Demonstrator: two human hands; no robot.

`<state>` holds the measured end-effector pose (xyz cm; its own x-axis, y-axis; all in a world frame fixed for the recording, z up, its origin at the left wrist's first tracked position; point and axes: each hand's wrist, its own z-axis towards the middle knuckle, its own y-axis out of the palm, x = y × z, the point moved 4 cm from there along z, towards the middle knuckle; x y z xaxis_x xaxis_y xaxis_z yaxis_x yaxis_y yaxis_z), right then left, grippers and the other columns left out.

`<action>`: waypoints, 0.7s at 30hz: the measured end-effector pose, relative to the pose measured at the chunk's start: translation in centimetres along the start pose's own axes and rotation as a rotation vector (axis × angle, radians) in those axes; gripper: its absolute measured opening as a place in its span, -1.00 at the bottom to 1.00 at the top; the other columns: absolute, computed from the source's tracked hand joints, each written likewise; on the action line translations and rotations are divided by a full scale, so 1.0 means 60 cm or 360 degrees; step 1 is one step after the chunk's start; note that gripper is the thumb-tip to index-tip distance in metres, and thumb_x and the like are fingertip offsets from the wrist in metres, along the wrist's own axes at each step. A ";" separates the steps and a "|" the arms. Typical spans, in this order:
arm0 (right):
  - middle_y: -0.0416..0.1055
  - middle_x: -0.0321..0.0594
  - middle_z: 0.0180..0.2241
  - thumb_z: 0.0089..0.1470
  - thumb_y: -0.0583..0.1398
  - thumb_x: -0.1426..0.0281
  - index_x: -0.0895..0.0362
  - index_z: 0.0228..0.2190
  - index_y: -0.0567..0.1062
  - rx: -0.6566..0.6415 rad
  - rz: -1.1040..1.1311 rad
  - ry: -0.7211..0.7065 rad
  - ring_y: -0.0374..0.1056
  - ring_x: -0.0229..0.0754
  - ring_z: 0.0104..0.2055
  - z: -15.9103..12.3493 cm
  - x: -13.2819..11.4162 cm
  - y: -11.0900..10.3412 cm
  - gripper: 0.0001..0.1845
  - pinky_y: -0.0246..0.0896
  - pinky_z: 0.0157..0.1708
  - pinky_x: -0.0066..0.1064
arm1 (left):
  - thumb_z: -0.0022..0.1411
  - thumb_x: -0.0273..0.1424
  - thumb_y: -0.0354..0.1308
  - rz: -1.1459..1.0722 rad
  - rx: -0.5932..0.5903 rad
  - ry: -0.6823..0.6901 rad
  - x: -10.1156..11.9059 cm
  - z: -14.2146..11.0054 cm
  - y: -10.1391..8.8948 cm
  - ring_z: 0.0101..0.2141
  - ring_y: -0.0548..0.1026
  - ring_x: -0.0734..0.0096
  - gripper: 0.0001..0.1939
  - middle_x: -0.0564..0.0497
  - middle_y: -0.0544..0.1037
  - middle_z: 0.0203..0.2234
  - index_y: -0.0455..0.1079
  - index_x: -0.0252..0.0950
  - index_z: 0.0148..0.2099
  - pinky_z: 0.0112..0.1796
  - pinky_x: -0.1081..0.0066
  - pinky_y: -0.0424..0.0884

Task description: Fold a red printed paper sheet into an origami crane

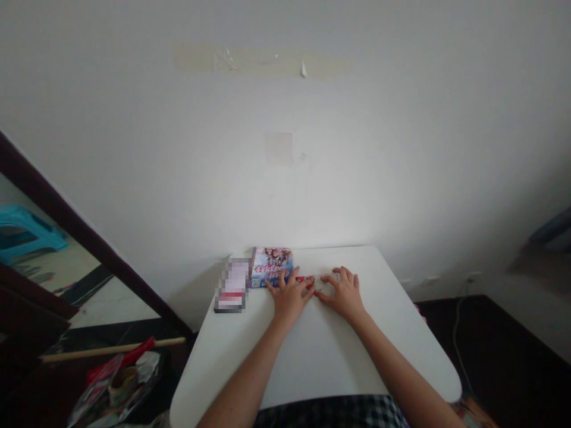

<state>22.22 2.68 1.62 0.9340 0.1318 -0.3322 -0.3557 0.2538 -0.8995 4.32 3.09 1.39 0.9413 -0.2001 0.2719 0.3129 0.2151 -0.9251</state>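
Near the wall-side edge of the white desk (321,356), a small red piece (306,278) lies between the two hands, just right of a colourful booklet (272,263). The left hand (289,292) rests with its fingers spread apart, some over the booklet's lower right corner, the thumb side beside the red piece. The right hand (346,293) is curved, thumb and forefinger slightly apart and pointing at the piece's right end; whether they pinch its edge, I cannot tell. A phone-like slab (232,286), its face blurred out, lies left of the booklet.

The step in hand looks like steadying or adjusting the small piece flat on the desktop, both hands working together. As I judge it, the next move calls for a light fingertip touch: the left hand holding steady, the right guiding the edge without dragging the booklet underneath the left fingers.
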 end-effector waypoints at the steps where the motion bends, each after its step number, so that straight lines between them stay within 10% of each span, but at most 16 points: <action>1: 0.24 -0.12 0.16 0.02 0.30 0.00 -0.14 -0.04 0.54 -0.0004 -0.0007 0.0000 -0.04 0.15 0.34 0.000 0.000 0.001 -0.53 -0.22 0.28 0.25 | 0.29 0.04 0.04 -0.0003 -0.0002 0.0003 0.000 0.000 0.000 0.32 0.03 -0.20 -0.64 0.19 0.20 0.36 0.42 0.34 0.10 0.10 -0.64 -0.28; 21: 0.31 -0.22 0.13 0.23 0.14 0.12 -0.20 -0.08 0.55 0.0013 0.0062 -0.0076 0.11 0.02 0.25 0.004 0.009 -0.007 -0.72 -0.16 0.28 0.16 | 0.30 0.02 0.04 -0.0009 -0.0036 -0.0019 -0.001 -0.002 -0.004 0.32 0.03 -0.21 -0.65 0.19 0.19 0.37 0.40 0.39 0.11 0.10 -0.63 -0.31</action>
<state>22.88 2.86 1.91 0.9168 0.1873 -0.3527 -0.3921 0.2552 -0.8838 4.16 2.95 1.56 0.9411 -0.1895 0.2799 0.3152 0.1923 -0.9294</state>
